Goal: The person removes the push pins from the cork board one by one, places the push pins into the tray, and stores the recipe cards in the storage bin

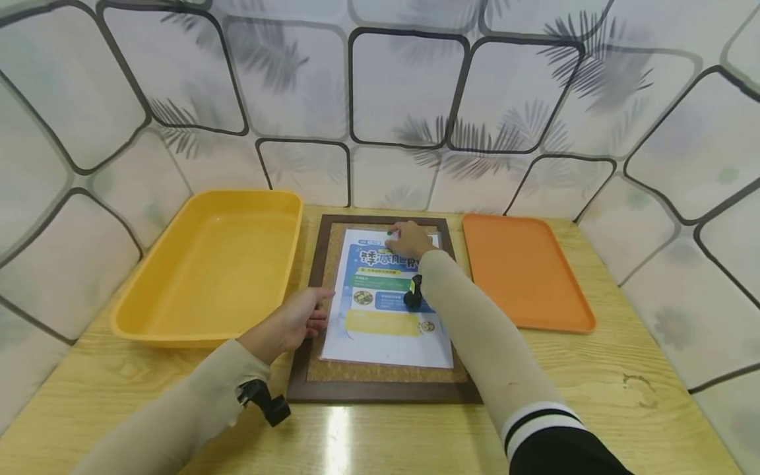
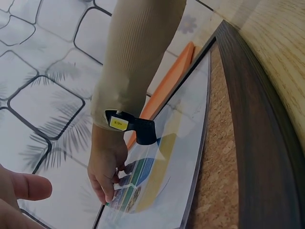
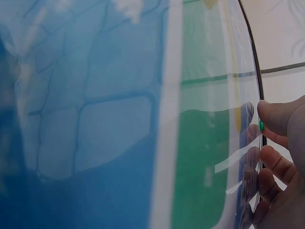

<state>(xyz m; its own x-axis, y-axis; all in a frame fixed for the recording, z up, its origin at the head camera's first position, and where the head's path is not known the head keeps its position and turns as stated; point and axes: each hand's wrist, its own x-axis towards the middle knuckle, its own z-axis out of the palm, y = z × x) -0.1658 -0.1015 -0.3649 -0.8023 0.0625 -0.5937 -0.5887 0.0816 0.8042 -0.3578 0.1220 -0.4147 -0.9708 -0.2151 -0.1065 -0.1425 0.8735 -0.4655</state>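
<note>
A laminated sheet [image 1: 386,353] with blue, green and yellow printing lies on a cork board [image 1: 392,373] in a dark wooden frame [image 1: 386,393]. Near the sheet's top edge, my right hand [image 1: 411,240] pinches a small green push pin [image 3: 261,125] between thumb and forefinger, its tip at the sheet. The other fingers of that hand hang close over the glossy surface. My left hand [image 1: 299,320] is by the board's left side, thumb pointing at the sheet's left edge and fingers loosely bent over the frame. Only its thumb [image 2: 31,186] and part of the palm show in the left wrist view.
A deep yellow tray [image 1: 208,264] stands left of the board, and a flat orange tray [image 1: 525,270] lies to its right. All rest on a wooden table [image 1: 629,396]. A patterned wall covering [image 1: 410,86] rises behind and at both sides.
</note>
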